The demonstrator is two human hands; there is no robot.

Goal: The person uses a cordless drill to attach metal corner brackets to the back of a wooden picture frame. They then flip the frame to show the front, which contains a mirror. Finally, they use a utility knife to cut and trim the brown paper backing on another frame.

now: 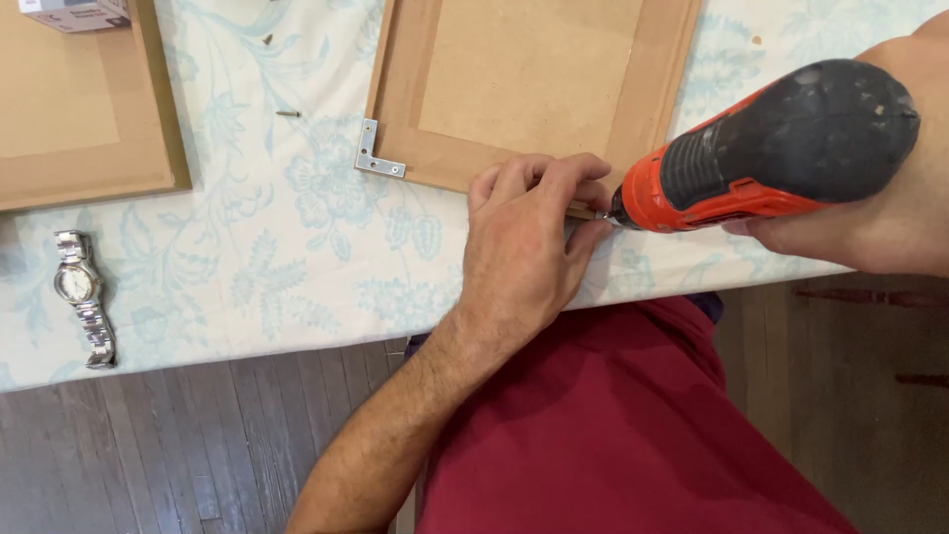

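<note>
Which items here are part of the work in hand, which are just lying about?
In use: left hand; right hand; red-and-black power screwdriver; wooden frame; corner bracket.
Lying about: wristwatch; loose screw; second wooden panel; small box.

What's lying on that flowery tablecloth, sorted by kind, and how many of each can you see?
Wooden frames: 2, one under the left hand, one at far left
Metal corner brackets: 1
Loose screws: 1
Wristwatches: 1
Small boxes: 1
Power drills: 1, in the right hand
Total: 7
</note>
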